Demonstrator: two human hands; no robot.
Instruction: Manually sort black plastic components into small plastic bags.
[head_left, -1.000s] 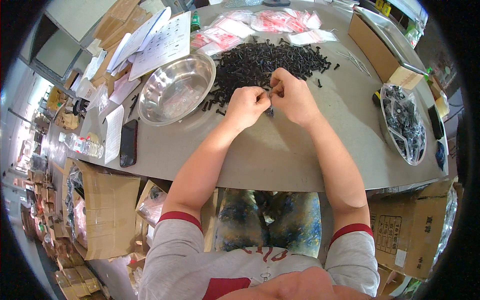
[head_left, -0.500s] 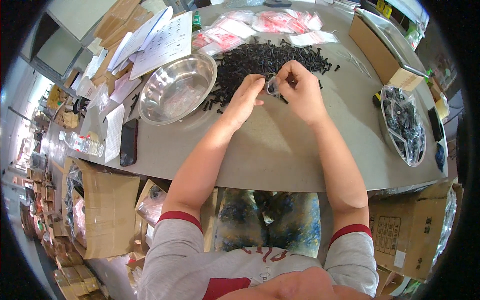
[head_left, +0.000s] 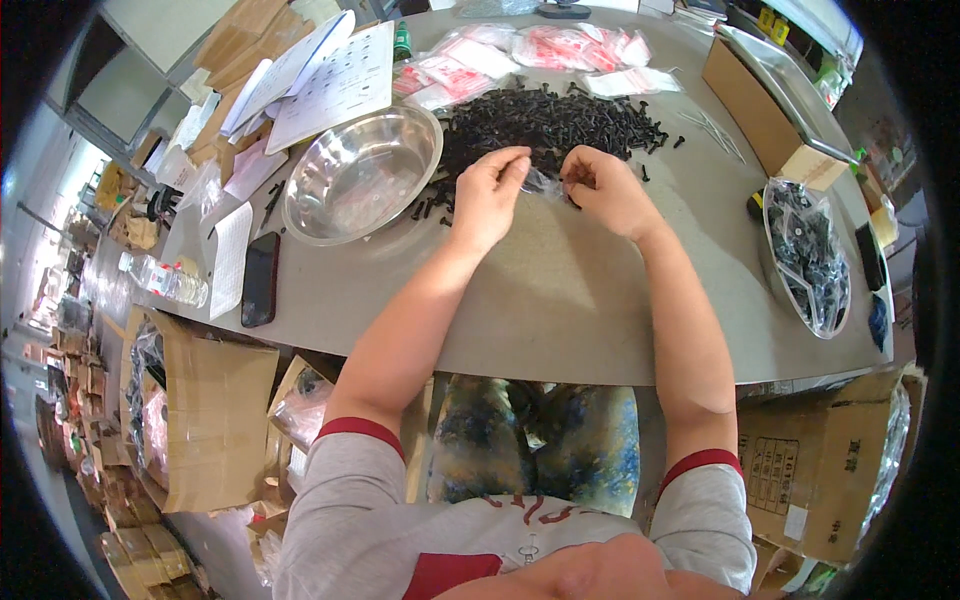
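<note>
A small clear plastic bag (head_left: 542, 184) stretches between my two hands at the near edge of a heap of black screws (head_left: 560, 115). My left hand (head_left: 490, 198) has its fingers pressed together, with the thumb side against the bag's left end. Curled in a pinch, my right hand (head_left: 610, 192) grips the bag's right end. A dark bit shows under the right fingertips, too small to make out. Left of the heap stands a shiny steel bowl (head_left: 425, 165) with clear plastic bags in its bottom.
Filled red-and-white plastic bags (head_left: 560, 48) lie behind the screws. On the right are a tray (head_left: 822, 330) of bagged black parts and a cardboard box (head_left: 745, 110). A phone (head_left: 260, 280), a water bottle (head_left: 165, 280) and papers (head_left: 330, 85) lie to the left.
My left hand's fingers have drawn together from a flatter, spread pose. My right hand has lowered slightly, and the bag now lies lower and flatter between the hands.
</note>
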